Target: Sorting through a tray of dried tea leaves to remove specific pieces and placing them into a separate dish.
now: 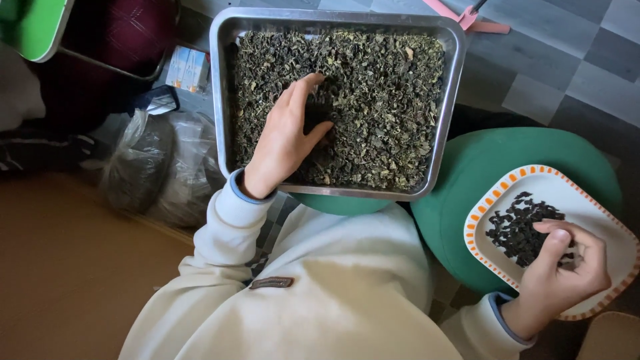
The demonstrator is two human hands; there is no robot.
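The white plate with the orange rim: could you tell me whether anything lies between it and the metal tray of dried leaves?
Nothing visible blocks the way. Between the metal tray and the plate shows only the green cushion. The left hand rests in the leaves; the right hand over the plate.

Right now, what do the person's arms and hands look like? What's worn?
Both hands are bare: left hand, right hand. No gloves, rings or watch visible. Both arms wear a cream sweatshirt with ribbed cuffs; a blue inner cuff shows at each wrist. A small brown patch sits on the front.
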